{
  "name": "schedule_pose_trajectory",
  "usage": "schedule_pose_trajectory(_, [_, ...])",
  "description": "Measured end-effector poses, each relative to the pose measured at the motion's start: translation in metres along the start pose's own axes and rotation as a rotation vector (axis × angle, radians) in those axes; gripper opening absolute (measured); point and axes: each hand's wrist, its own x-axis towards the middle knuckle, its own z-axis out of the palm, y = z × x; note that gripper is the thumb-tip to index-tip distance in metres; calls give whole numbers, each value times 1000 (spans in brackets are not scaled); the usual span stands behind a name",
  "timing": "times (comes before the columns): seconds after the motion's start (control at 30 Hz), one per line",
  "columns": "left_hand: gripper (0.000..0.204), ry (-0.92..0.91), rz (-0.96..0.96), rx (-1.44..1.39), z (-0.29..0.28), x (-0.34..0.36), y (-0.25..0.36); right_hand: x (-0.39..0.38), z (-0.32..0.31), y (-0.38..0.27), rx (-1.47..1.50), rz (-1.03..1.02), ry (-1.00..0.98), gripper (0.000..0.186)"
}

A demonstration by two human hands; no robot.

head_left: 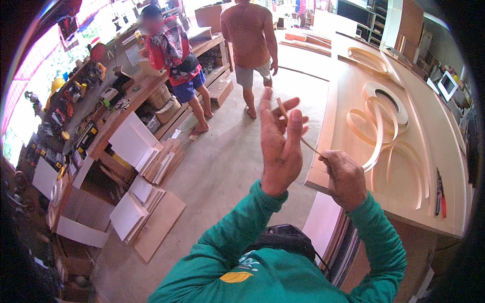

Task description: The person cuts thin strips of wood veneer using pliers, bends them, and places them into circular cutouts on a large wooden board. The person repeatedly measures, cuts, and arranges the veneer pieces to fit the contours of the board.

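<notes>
A thin tan strip of edge banding (310,146) runs slantwise between my hands, in front of my chest and over the near left corner of the workbench. My right hand (344,178) is closed, pinching the strip's lower end. Higher and to the left, my left hand (283,146) is raised with its fingers apart, and the strip passes between thumb and fingers without a visible tight grip. On the bench to the right lies a roll of edge banding (402,117), with a loose curled length (380,134) beside it and several cut curved strips (419,189) nearer me.
Black-and-red pliers (439,194) lie near the right side of the pale workbench (341,108). Boards (146,197) lean at the left, below a tool-covered bench (103,126). Two people stand ahead: one in red (177,55), another in an orange shirt (247,40).
</notes>
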Motion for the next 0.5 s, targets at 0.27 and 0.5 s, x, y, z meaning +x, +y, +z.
schedule_pose_trajectory(0.27, [57, -100, -15, 144, -24, 1, 10, -4, 2, -3, -20, -5, 105, 17])
schedule_pose_trajectory(0.5, [49, -39, -31, 40, -14, -5, 5, -10, 3, 5, -156, -66, 126, 11])
